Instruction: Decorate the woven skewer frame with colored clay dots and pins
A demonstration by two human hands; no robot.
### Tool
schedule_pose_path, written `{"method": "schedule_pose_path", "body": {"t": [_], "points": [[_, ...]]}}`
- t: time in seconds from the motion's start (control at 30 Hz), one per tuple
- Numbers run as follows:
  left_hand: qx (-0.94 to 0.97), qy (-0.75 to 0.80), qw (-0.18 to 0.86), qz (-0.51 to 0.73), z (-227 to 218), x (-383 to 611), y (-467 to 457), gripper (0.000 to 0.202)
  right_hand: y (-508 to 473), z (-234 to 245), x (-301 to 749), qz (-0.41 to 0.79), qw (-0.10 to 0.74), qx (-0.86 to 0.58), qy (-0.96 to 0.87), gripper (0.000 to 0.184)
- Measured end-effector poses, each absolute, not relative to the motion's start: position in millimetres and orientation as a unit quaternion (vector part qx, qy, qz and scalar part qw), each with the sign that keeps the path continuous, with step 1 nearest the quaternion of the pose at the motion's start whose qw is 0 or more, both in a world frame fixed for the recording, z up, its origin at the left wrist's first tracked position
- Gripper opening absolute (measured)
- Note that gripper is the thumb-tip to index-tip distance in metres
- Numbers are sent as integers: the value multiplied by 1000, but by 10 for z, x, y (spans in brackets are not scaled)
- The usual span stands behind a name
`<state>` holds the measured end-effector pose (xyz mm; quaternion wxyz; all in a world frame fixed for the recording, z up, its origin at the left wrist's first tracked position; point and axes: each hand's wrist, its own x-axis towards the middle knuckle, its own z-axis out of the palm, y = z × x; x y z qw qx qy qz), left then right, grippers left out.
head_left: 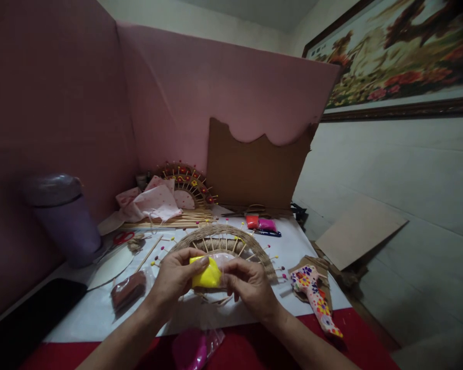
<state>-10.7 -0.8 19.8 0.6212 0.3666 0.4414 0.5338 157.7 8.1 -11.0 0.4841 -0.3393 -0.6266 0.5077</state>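
Note:
A packet of bright yellow clay (207, 276) in clear plastic is held up between my two hands. My left hand (173, 277) grips its left side, thumb on the front. At the right edge, the fingers of my right hand (252, 288) pinch the clear plastic. Behind and below them lies a half-round, twine-wrapped frame (264, 252) with thin stick spokes and coloured balls on its outer tips; my hands hide part of it. A magenta clay packet (191, 349) lies nearest me, on red cloth. Left of my left hand is a packet of brown clay (129, 290).
A purple tumbler (64, 221) and a black flat object (42, 308) stand at left. Behind are wooden sticks (170, 221), a decorated half-round piece (185, 177) and red and pink packets (260, 223). A flower-patterned object (316, 298) lies right, near the table's edge.

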Motion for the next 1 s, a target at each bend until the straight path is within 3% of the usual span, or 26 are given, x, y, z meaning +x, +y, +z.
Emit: {"method": "schedule_pose_path", "body": {"t": [0.13,0.37,0.63,0.8,1.0], "points": [[369,440,622,532,196,-119,-8,34,93,-143,1592,491,462,-342,-654,25],[369,448,615,534,237,-95,-26,34,71,-62,1645,348,418,-331,-771,24],[406,437,631,495,119,-109,40,30,64,-103,1577,539,418,-350,-642,12],[411,443,629,488,52,-109,57,31,95,-113,1589,533,417,-364,-640,26],[383,442,628,512,194,-75,-17,30,91,-21,1621,529,401,-350,-660,12]]}}
